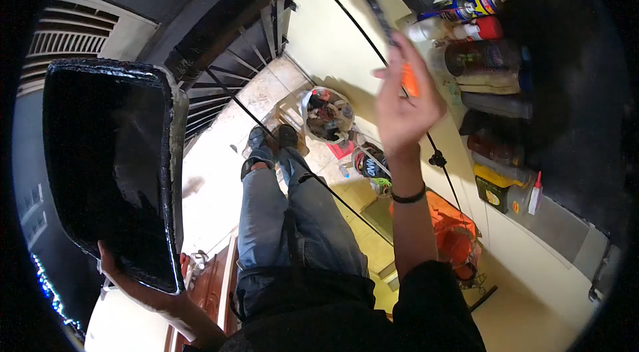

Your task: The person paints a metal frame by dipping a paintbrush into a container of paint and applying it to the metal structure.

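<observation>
My left hand (136, 289) grips the lower edge of a large black rectangular panel (110, 165) with a raised, glossy rim, held upright at the left. Raised at the upper right of centre is my right hand (406, 102), its fingers closed round a tool with an orange handle (409, 80). The tool's dark end (378, 15) points up and is blurred by motion. The right hand is well apart from the panel, in front of the pale wall and beside a thin black cord (353, 19).
Bottles and spray cans (482, 2) line a dark shelf (566, 119) at the right. On the floor stand a bucket (327, 114) of assorted items and an orange bag (452, 225). Dark metal bars (206, 95) rise behind the panel. Black cords cross the view.
</observation>
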The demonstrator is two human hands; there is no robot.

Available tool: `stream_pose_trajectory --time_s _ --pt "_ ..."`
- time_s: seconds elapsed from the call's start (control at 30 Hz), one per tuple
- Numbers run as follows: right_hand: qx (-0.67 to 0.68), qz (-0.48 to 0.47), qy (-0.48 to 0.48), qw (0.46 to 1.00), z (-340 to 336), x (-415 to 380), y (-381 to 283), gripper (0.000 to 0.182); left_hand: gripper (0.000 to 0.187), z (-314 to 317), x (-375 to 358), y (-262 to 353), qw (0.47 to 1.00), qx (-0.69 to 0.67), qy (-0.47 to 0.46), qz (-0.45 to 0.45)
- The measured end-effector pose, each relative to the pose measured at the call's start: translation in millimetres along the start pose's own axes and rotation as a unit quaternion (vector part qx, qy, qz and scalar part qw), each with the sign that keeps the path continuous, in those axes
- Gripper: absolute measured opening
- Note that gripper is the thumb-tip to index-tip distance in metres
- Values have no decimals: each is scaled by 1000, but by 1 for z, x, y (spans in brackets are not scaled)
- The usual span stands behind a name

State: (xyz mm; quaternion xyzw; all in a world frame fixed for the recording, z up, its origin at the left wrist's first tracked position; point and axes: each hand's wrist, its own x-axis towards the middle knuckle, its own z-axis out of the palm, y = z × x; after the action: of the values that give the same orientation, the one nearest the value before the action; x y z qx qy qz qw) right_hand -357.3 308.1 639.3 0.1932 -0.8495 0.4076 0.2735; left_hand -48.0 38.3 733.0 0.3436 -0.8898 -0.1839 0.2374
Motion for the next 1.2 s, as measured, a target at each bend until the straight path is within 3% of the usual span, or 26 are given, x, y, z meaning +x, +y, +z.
stream_pose_trajectory --time_s 0.03,0.17,0.27,0.37,0.47,0.57,0.6,0.77,0.8,0.87,0.9,0.97,1.07,1.1,1.17,1.2 --pt "19 8 -47 999 2 1 -7 25 97 0 1 0 1000 15 2 8" --pt "-12 60 21 998 -6 7 22 24 99 -3 0 -1 1000 16 3 -7" --pt "-118 34 37 992 -27 9 35 22 102 -6 -2 -9 999 40 -7 17" --pt "-207 35 26 977 -34 11 20 20 98 1 -4 -2 998 -33 -2 -52" --pt "-203 -106 -28 973 -32 14 23 21 91 0 -5 -11 997 -55 -2 -51" --pt "-262 -70 -42 962 -54 14 42 24 84 -5 -7 -24 998 -32 4 -60" --pt "-283 -79 -49 955 -58 12 36 25 82 -6 -5 -27 1000 1 5 -24" --pt "-246 -127 -117 954 -55 12 30 23 81 -6 -3 -22 997 71 -2 20" --pt "-281 -110 -118 946 -60 17 38 23 80 1 -2 -11 993 -47 36 -98" --pt "-329 -102 -114 932 -64 16 39 24 80 2 -2 -9 960 -161 74 -216" --pt "-329 -102 -117 931 -62 16 31 24 83 -5 -2 -16 993 -55 33 -97" --pt "-287 -105 -148 941 -58 14 17 25 85 -8 1 -19 998 48 -13 29" --pt "-284 -111 -122 945 -61 18 32 23 94 -5 6 -15 988 127 -5 89" --pt "-289 -96 -112 946 -61 22 35 22 97 1 3 -8 999 3 26 -48" --pt "-290 -81 -93 949 -65 21 26 21 100 4 2 -3 974 -120 55 -186" --pt "-270 -87 -87 955 -67 21 21 21 99 4 4 -2 992 -46 36 -108"
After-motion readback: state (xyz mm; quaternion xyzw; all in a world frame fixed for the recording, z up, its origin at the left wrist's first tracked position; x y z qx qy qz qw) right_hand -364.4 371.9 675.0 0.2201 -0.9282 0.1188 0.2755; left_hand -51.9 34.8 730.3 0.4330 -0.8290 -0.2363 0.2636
